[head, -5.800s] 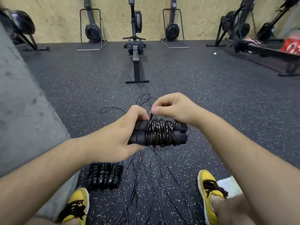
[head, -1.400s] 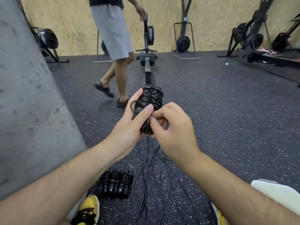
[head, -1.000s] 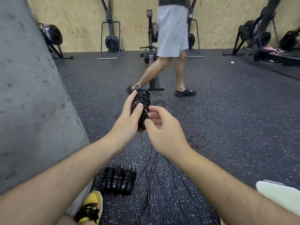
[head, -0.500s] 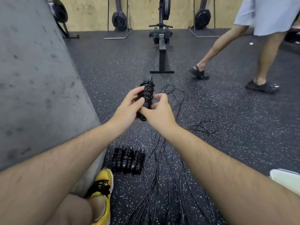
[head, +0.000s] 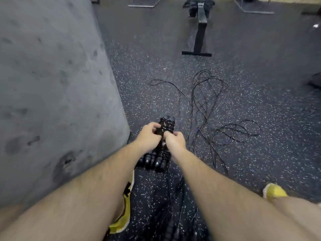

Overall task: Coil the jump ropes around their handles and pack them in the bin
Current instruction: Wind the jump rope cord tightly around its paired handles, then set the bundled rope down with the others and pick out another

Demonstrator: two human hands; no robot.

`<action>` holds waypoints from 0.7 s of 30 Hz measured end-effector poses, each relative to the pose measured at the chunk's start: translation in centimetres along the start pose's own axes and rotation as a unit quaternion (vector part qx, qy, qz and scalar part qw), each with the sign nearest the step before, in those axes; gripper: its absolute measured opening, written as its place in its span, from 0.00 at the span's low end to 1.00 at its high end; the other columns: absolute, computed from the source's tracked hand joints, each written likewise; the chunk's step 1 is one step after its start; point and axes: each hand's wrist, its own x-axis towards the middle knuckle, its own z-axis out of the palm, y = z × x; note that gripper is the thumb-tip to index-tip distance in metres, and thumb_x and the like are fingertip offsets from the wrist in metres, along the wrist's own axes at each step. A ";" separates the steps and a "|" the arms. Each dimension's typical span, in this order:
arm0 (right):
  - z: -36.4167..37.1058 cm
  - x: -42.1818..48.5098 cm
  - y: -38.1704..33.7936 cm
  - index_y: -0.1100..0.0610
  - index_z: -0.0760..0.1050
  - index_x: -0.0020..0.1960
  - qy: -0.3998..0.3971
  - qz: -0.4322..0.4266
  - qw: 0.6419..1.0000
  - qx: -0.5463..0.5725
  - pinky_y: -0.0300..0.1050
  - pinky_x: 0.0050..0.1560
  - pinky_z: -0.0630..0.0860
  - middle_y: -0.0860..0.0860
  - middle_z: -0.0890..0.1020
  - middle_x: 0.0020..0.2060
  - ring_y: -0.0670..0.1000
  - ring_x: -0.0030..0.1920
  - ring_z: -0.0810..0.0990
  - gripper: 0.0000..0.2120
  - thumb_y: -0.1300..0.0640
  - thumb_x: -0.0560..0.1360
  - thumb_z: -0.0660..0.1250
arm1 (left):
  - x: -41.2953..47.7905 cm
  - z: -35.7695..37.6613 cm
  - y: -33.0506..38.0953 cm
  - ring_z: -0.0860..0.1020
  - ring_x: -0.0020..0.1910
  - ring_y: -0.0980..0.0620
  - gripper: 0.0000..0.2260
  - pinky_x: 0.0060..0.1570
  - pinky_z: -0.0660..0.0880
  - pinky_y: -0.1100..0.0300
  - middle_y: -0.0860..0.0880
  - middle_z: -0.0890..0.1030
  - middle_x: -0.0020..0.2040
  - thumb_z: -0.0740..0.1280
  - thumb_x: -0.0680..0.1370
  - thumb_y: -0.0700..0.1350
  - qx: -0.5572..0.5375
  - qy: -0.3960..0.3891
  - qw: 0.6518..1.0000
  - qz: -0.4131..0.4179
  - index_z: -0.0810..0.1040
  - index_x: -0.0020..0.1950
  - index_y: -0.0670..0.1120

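Fingers: left hand (head: 147, 136), right hand (head: 175, 140) | clamped on coiled jump rope (head: 165, 125)

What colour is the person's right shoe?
Yellow: the right shoe shows at the lower right of the head view.

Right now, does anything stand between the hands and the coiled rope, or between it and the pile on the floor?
Nothing visible does. The left hand and right hand both grip the coiled rope, held just over the pile beside the grey wall. The loose ropes lie on the floor to the right, off that path.
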 end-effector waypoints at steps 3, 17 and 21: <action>1.8 3.1 4.7 0.54 0.77 0.55 0.029 0.052 0.998 -0.026 0.50 0.52 0.80 0.55 0.84 0.47 0.57 0.47 0.83 0.17 0.52 0.67 0.67 | 1.2 3.4 -5.7 0.77 0.60 0.47 0.22 0.58 0.73 0.61 0.46 0.78 0.62 0.66 0.73 0.33 -0.004 -0.016 0.998 -0.057 0.76 0.65 0.48; 8.4 10.5 11.1 0.44 0.68 0.74 -0.062 0.000 0.962 -0.267 0.48 0.68 0.68 0.54 0.68 0.68 0.58 0.69 0.67 0.26 0.43 0.77 0.67 | 6.6 3.3 -18.6 0.66 0.76 0.48 0.28 0.76 0.60 0.55 0.48 0.67 0.77 0.62 0.80 0.35 0.079 -0.039 0.992 -0.086 0.62 0.80 0.50; 7.4 8.3 9.9 0.50 0.67 0.74 -0.040 -0.075 0.954 -0.287 0.51 0.69 0.65 0.54 0.69 0.69 0.57 0.71 0.63 0.22 0.47 0.81 0.61 | 6.6 3.0 -17.6 0.68 0.73 0.45 0.23 0.72 0.66 0.48 0.45 0.68 0.75 0.62 0.81 0.42 0.197 0.028 0.978 -0.053 0.66 0.77 0.46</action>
